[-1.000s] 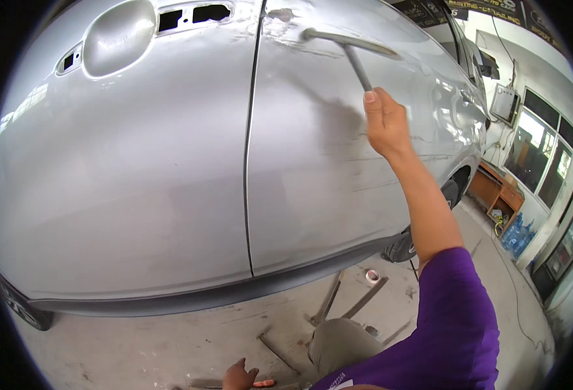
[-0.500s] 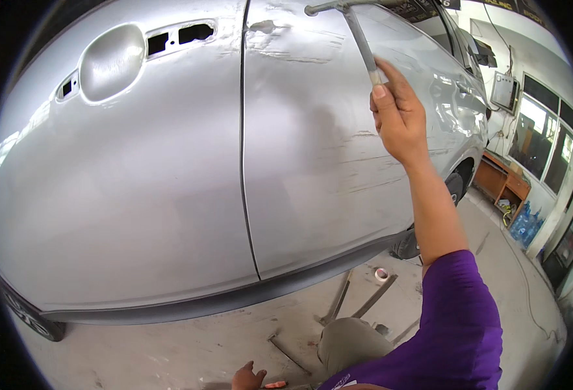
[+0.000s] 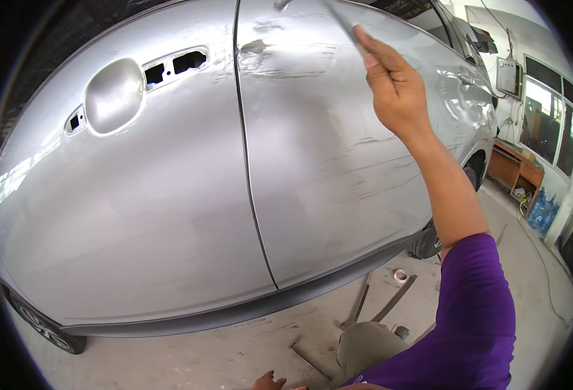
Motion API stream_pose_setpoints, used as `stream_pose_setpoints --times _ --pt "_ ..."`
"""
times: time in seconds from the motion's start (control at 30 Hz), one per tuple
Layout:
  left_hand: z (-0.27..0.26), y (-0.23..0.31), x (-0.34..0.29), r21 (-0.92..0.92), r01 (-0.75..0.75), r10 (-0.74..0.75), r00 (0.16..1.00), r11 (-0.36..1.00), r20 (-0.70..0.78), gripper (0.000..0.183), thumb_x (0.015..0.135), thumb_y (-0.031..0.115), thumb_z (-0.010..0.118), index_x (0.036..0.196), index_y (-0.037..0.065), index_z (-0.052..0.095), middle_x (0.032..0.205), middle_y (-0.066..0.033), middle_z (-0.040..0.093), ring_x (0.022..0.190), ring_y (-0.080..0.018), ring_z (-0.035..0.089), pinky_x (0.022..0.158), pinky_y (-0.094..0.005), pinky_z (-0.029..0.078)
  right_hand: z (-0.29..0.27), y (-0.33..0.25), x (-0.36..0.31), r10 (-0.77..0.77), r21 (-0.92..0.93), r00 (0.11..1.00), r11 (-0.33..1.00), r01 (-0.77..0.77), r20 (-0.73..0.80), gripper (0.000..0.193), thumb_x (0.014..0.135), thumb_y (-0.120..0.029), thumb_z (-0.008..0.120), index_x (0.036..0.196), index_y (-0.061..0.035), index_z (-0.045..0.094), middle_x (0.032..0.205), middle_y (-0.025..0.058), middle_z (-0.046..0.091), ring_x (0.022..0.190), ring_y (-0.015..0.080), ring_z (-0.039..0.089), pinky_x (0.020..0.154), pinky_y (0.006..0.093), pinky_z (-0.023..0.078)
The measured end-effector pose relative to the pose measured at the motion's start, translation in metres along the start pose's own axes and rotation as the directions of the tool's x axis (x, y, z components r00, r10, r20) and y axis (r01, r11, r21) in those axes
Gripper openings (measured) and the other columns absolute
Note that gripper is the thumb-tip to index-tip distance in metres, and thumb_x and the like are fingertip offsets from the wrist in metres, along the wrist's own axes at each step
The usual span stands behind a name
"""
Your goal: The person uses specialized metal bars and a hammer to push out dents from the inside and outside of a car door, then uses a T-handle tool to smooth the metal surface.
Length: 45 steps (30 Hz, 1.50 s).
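Note:
My right hand [image 3: 394,84] is wrapped round the handle of a metal hammer [image 3: 342,21], raised in front of a silver car's rear door [image 3: 312,182]. One end of the hammer head shows at the top edge; the rest is blurred or cut off. Dents and scraped, rough patches mark the door's upper part beside the seam, and dark scratches run across its middle. Low at the bottom edge, my left hand [image 3: 270,381] is partly cut off, fingers apart, with nothing visible in it. The front door [image 3: 150,221] has a bare handle recess with open cut-outs.
On the floor lie another hammer [image 3: 310,361], metal bars [image 3: 394,299] and a roll of tape [image 3: 400,275], near my bent knee [image 3: 371,351]. A wooden desk [image 3: 517,170] and blue water bottles [image 3: 542,211] stand at right. A cable [image 3: 546,279] trails along the floor.
The hammer's head has moved up and left, mostly out of the picture, and its handle has tilted. My view has shifted slightly; the left hand sits lower in it.

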<state>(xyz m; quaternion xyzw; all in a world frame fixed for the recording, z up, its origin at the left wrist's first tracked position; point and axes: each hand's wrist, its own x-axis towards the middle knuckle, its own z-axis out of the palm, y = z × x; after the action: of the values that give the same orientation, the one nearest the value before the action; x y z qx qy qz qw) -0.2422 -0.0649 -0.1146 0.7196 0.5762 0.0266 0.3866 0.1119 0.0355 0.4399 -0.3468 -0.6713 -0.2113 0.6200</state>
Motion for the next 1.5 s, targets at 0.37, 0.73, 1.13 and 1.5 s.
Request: stream_pose_setpoints --times 0.37,0.73,1.13,1.5 --pt "0.011 -0.001 -0.016 0.058 -0.240 0.246 0.959 0.969 -0.143 0.051 0.089 0.035 0.061 0.128 0.002 0.054 0.117 -0.0215 0.060 0.111 -0.0358 0.055 0.096 -0.0406 0.043 -0.010 0.023 0.029 -0.036 -0.262 0.998 0.964 0.049 0.055 0.034 0.097 -0.018 0.046 0.129 -0.0201 0.059 0.112 0.0043 0.068 0.086 0.0113 0.058 0.085 0.0244 0.046" --pt "-0.019 0.028 -0.014 -0.047 0.054 -0.050 0.995 0.997 0.081 0.063 0.089 0.039 0.059 0.137 0.002 0.044 0.132 -0.0228 0.053 0.124 -0.0358 0.048 0.104 -0.0406 0.039 0.022 0.005 0.025 -0.036 -0.236 0.997 0.970 0.052 0.072 0.036 0.098 -0.020 0.047 0.133 -0.0187 0.056 0.101 0.0025 0.066 0.079 0.0112 0.055 0.081 0.0257 0.046" --pt "-0.002 0.003 0.011 0.030 0.075 -0.079 0.984 0.997 0.157 0.071 0.088 0.045 0.058 0.142 0.003 0.038 0.139 -0.0208 0.047 0.129 -0.0356 0.044 0.108 -0.0415 0.035 0.013 -0.002 0.009 -0.034 -0.223 0.999 0.974 0.039 0.027 0.036 0.097 -0.021 0.047 0.131 -0.0224 0.057 0.102 0.0077 0.070 0.077 0.0153 0.060 0.080 0.0284 0.049" --pt "-0.001 0.005 0.012 -0.005 0.082 -0.080 0.981 0.997 0.176 0.070 0.088 0.042 0.060 0.142 0.002 0.038 0.140 -0.0212 0.045 0.130 -0.0358 0.042 0.108 -0.0417 0.035 0.006 0.021 0.001 -0.115 -0.258 0.993 0.961 0.102 -0.039 0.037 0.096 -0.017 0.048 0.132 -0.0200 0.057 0.089 0.0047 0.069 0.064 0.0101 0.051 0.067 0.0244 0.047"
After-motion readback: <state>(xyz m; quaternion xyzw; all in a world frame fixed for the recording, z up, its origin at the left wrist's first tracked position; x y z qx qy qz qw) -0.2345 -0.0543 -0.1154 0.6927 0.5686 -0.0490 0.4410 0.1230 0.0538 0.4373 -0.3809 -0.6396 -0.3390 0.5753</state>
